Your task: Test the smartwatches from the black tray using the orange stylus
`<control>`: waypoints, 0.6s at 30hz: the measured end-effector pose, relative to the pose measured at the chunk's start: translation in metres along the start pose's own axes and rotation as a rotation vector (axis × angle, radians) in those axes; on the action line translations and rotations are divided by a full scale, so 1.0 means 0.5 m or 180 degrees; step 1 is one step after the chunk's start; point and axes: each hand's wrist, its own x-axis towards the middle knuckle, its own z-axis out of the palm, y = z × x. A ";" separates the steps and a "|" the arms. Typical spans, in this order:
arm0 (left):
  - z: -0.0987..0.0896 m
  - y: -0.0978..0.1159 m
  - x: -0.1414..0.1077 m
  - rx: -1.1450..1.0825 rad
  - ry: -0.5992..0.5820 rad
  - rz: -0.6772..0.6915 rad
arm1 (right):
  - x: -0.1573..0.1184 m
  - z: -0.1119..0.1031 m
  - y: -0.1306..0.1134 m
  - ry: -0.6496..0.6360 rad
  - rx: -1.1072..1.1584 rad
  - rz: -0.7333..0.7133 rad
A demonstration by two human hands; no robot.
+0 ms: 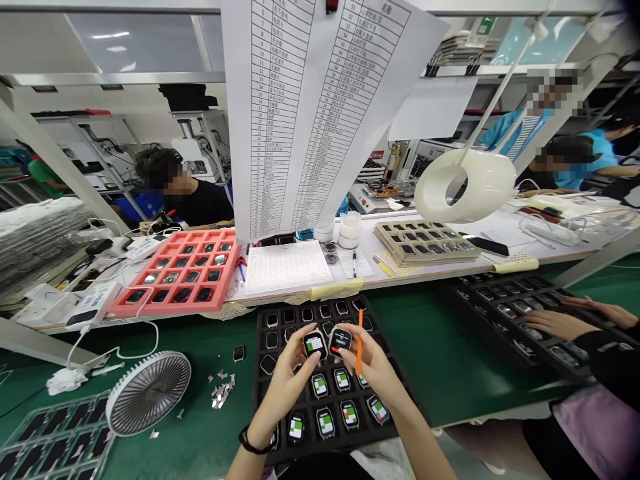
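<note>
My left hand (295, 367) is closed around a smartwatch body (315, 344) whose lit screen shows green and white blocks. In my right hand (373, 360) is a second smartwatch (341, 340), its dark screen bearing small text and a red strip. An orange stick (359, 341) stands upright between the fingers of that same hand. Both watches are held side by side above a black foam tray (310, 402). Several watch bodies sit in the tray's compartments; the nearer ones, such as one watch (325, 422), have lit green and white screens, while those at the back are dark.
Left of the tray lie a loose watch (239, 353), small metallic scraps (223, 392) and a grey fan (149, 392). A pink tray (175, 270) and beige trays (425, 241) of watches rest on the shelf. A paper list (310, 120) hangs ahead. At right, a co-worker's hands (560, 323) touch another black tray (500, 308).
</note>
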 end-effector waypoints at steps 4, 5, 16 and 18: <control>0.002 -0.002 -0.001 -0.0041 0.0012 0.0005 | 0.000 0.003 -0.001 0.0070 -0.0029 0.0017; 0.002 -0.003 -0.001 -0.0044 0.0015 0.0008 | -0.001 0.004 -0.003 0.0076 -0.0024 0.0014; 0.003 -0.011 0.005 -0.0110 0.0275 -0.0033 | -0.004 0.007 -0.005 0.0106 -0.0152 0.0032; 0.002 -0.008 0.006 -0.0080 0.0306 -0.0042 | -0.004 0.006 -0.003 0.0110 -0.0162 0.0037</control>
